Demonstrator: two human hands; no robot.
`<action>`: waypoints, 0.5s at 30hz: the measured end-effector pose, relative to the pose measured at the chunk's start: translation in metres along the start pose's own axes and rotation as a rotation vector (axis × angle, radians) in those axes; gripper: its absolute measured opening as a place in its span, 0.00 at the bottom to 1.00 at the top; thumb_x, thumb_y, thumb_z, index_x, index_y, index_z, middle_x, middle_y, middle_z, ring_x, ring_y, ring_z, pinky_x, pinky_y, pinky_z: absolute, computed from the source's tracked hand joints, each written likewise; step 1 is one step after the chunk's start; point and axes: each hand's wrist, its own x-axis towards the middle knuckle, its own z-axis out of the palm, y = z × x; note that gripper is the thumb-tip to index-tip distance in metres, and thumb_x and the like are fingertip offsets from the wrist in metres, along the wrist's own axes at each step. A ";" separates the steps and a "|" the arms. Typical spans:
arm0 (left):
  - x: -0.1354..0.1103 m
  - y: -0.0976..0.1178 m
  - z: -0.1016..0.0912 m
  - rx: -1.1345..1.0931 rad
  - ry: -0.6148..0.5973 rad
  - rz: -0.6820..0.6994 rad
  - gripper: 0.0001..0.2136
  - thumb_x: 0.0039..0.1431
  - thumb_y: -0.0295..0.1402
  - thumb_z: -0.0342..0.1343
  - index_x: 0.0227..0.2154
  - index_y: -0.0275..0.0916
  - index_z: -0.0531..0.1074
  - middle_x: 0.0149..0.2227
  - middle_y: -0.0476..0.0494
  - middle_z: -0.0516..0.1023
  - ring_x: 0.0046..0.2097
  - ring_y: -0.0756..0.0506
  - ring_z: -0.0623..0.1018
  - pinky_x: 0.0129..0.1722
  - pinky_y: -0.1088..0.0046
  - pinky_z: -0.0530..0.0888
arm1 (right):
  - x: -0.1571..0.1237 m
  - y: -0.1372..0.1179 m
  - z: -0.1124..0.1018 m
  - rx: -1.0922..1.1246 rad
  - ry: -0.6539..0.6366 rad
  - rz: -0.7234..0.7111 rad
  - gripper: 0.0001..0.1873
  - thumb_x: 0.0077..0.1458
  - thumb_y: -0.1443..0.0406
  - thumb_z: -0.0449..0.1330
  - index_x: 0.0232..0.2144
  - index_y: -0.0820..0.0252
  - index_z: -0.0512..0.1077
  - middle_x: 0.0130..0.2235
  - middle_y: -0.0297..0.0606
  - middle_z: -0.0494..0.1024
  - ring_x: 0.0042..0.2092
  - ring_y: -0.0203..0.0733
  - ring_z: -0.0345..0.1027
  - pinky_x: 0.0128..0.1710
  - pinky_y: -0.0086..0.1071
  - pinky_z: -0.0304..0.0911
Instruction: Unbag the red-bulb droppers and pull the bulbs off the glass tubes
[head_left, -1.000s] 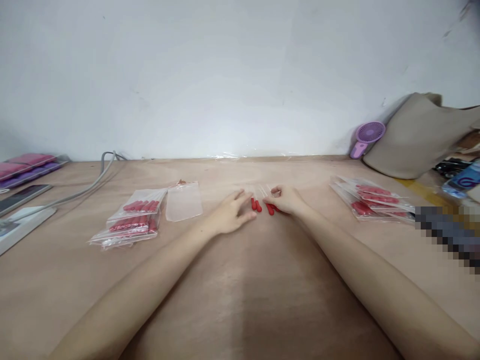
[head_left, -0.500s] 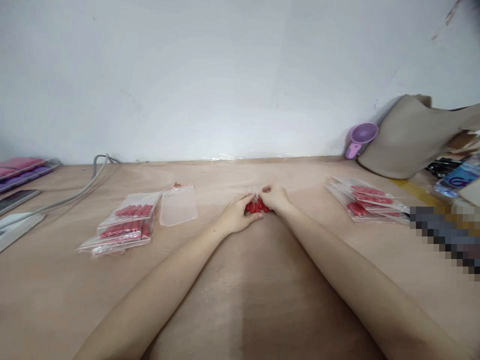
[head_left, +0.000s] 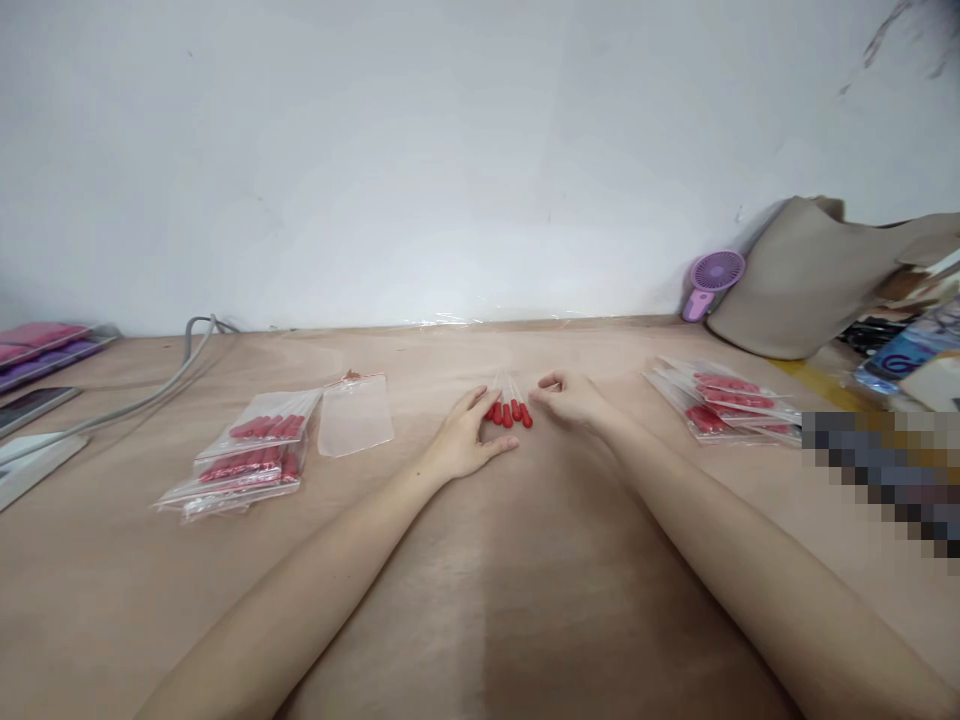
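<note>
Several clear droppers with red bulbs point(head_left: 509, 410) lie side by side on the wooden table point(head_left: 480, 560), their bulbs toward me. My left hand point(head_left: 463, 440) rests just left of them, fingers spread, fingertips touching the leftmost bulb. My right hand point(head_left: 570, 398) lies just right of the group with its fingers loosely curled, holding nothing that I can see.
An empty clear zip bag point(head_left: 355, 412) and a stack of bags filled with red-bulb droppers point(head_left: 251, 450) lie at left. More filled bags point(head_left: 724, 400) lie at right. A purple fan point(head_left: 709, 280), a beige bag point(head_left: 817, 285), a grey cable point(head_left: 150, 395) and pink-purple trays point(head_left: 41, 345) line the edges.
The hands pushed the scattered droppers together into one neat row, then drew slightly apart, leaving the row lying between them.
</note>
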 end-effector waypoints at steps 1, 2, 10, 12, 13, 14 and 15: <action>-0.005 0.000 -0.001 0.029 0.019 0.002 0.35 0.50 0.51 0.53 0.57 0.35 0.56 0.60 0.33 0.54 0.61 0.39 0.55 0.58 0.60 0.57 | -0.003 0.003 -0.004 0.001 0.015 -0.011 0.20 0.47 0.58 0.59 0.40 0.65 0.70 0.36 0.43 0.75 0.34 0.38 0.69 0.31 0.28 0.62; -0.010 -0.001 -0.004 0.064 0.040 0.007 0.33 0.51 0.50 0.52 0.56 0.36 0.57 0.60 0.33 0.54 0.61 0.39 0.55 0.58 0.60 0.58 | -0.006 0.005 -0.007 0.002 0.027 -0.023 0.19 0.47 0.59 0.59 0.40 0.64 0.70 0.36 0.42 0.75 0.34 0.37 0.69 0.31 0.27 0.61; -0.054 -0.031 -0.082 0.703 0.119 -0.143 0.18 0.57 0.34 0.45 0.49 0.33 0.65 0.55 0.30 0.61 0.58 0.36 0.58 0.56 0.56 0.56 | -0.033 0.029 -0.003 0.089 0.092 -0.256 0.13 0.48 0.62 0.57 0.36 0.63 0.71 0.21 0.31 0.67 0.23 0.31 0.59 0.23 0.25 0.55; -0.064 -0.046 -0.109 0.827 0.044 -0.365 0.21 0.53 0.31 0.47 0.50 0.31 0.63 0.55 0.28 0.59 0.58 0.32 0.57 0.54 0.52 0.57 | -0.037 0.032 0.002 0.093 0.080 -0.295 0.13 0.47 0.62 0.57 0.35 0.62 0.71 0.21 0.30 0.68 0.22 0.31 0.58 0.23 0.25 0.54; -0.069 -0.053 -0.121 0.848 0.014 -0.520 0.22 0.52 0.32 0.48 0.51 0.31 0.62 0.56 0.26 0.58 0.57 0.29 0.57 0.52 0.47 0.56 | -0.039 0.033 0.004 0.096 0.074 -0.304 0.13 0.47 0.62 0.57 0.35 0.63 0.71 0.21 0.31 0.68 0.22 0.31 0.58 0.22 0.25 0.54; -0.074 -0.060 -0.131 0.837 -0.029 -0.632 0.23 0.52 0.34 0.47 0.52 0.32 0.61 0.56 0.25 0.57 0.57 0.25 0.56 0.49 0.43 0.57 | -0.040 0.034 0.005 0.102 0.071 -0.305 0.13 0.47 0.62 0.57 0.35 0.63 0.71 0.21 0.31 0.68 0.22 0.30 0.58 0.22 0.25 0.54; -0.079 -0.066 -0.139 0.812 -0.062 -0.719 0.24 0.52 0.35 0.47 0.53 0.34 0.60 0.57 0.25 0.56 0.56 0.24 0.56 0.46 0.42 0.58 | -0.040 0.034 0.005 0.111 0.071 -0.298 0.13 0.47 0.62 0.57 0.34 0.63 0.72 0.22 0.31 0.68 0.21 0.30 0.58 0.22 0.25 0.54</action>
